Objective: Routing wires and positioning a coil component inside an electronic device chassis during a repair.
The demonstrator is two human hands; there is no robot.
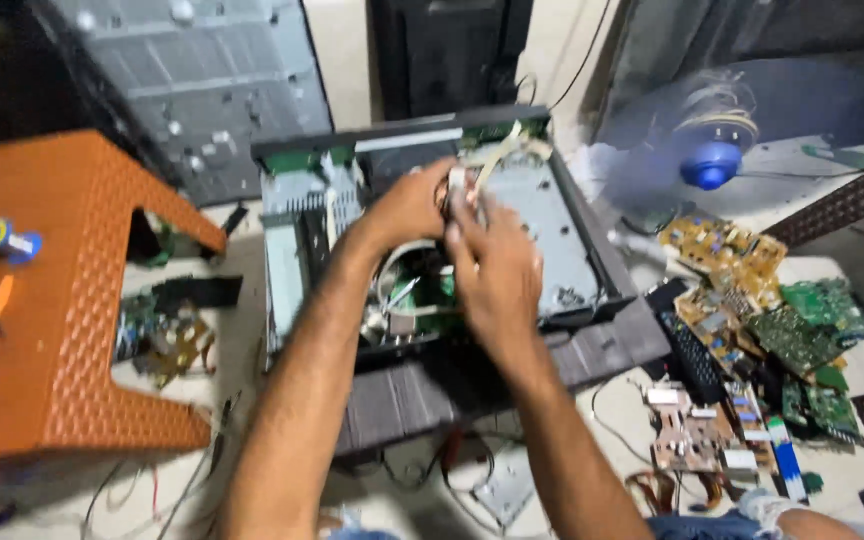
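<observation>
Both hands deep in the opened black chassis point(432, 210) on the floor. Left hand point(410, 205) curled, pinching the pale ribbon cable point(500, 152) near the back edge. Right hand point(492, 265) closed beside it, fingertips on the same cable. Orange stool point(62, 300) left, circuit boards point(752, 310) right.

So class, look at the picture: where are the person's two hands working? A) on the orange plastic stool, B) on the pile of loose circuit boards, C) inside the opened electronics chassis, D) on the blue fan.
C: the left hand and right hand meet over cables inside the opened electronics chassis, away from the orange stool.
</observation>
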